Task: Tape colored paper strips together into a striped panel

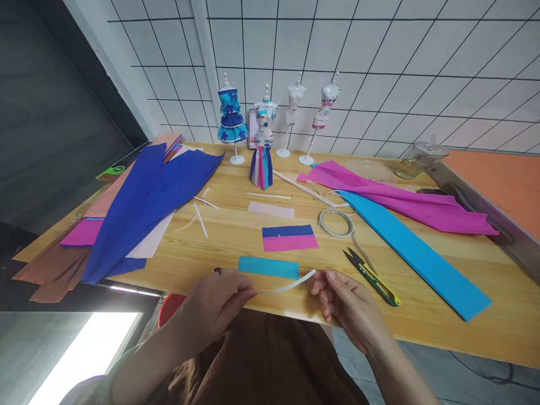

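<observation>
A thin white strip (pixel 291 286), perhaps of tape or paper, curves between my two hands over the table's front edge. My left hand (pixel 225 295) is closed, pinching the strip's left end between thumb and fingers. At the other end, my right hand (pixel 348 298) has its fingers curled, with the strip's tip at its fingertips. Just behind the strip lies a light blue paper rectangle (pixel 268 267). Farther back is a two-tone piece, navy and pink (pixel 291 238). Thread snips (pixel 373 278) with yellow-green handles lie right of my right hand, near a tape roll (pixel 336 223).
Blue crepe paper (pixel 147 202) and other sheets pile up at left. Pink paper (pixel 400 197) and a long folded blue piece (pixel 417 259) lie at right. Several small mannequins (pixel 264 129) stand at the back. A lidded cup (pixel 415 160) is at back right.
</observation>
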Demonstrator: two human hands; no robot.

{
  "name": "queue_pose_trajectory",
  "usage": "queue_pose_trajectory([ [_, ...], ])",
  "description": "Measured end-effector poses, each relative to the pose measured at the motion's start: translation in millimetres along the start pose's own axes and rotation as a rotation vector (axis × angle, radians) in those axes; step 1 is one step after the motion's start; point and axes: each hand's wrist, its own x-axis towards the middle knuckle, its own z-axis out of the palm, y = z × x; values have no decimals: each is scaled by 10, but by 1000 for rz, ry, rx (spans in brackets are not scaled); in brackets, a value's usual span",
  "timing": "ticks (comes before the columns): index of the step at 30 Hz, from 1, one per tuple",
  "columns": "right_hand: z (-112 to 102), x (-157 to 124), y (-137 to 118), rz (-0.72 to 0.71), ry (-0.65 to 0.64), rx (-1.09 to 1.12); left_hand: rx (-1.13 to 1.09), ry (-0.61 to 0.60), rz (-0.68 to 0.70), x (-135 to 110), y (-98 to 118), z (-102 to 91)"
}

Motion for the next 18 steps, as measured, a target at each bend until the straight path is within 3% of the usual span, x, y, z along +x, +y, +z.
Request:
queue_pose_trajectory([
  [11, 3, 42, 31, -78, 9, -156, -24, -38, -13, 14, -9, 10],
  [18, -67, 103, -4, -200, 143, -387, -179, -92, -215, 150, -5, 9],
])
